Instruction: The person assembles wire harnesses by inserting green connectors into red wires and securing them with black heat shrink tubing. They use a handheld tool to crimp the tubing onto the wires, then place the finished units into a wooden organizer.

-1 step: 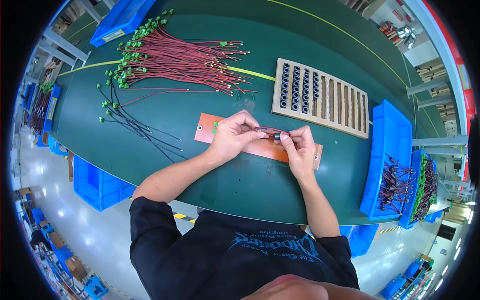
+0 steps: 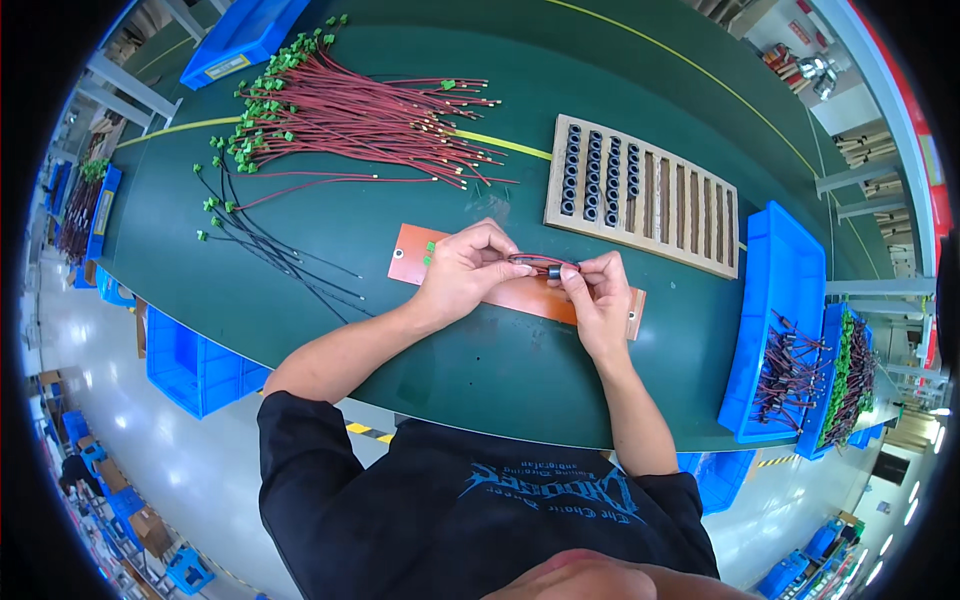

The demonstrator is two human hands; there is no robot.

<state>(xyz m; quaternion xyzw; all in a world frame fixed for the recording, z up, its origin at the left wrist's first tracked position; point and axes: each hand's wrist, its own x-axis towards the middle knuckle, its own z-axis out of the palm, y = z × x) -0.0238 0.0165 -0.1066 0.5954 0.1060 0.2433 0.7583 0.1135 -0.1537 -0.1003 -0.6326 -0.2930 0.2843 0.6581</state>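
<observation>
Both hands meet over an orange board (image 2: 530, 298) lying on the green table. My left hand (image 2: 465, 275) is closed, thumb against fingers, on thin red and black wires (image 2: 535, 258). A small black ring core (image 2: 554, 272) sits by the thumb and fingertips of my right hand (image 2: 600, 298), which pinches it with the wires looping beside it. Whether the wires pass through the core is hard to make out. Green connectors (image 2: 430, 254) show at the board's left part, just left of my left hand.
Red wires (image 2: 370, 115) with green connectors lie piled at the far left, black wires (image 2: 285, 262) below them. A slotted wooden rack (image 2: 690, 225) holds rows of black cores. At the right, a blue bin (image 2: 785, 250) contains finished-looking wire bundles; another blue tray (image 2: 245, 45) stands far left.
</observation>
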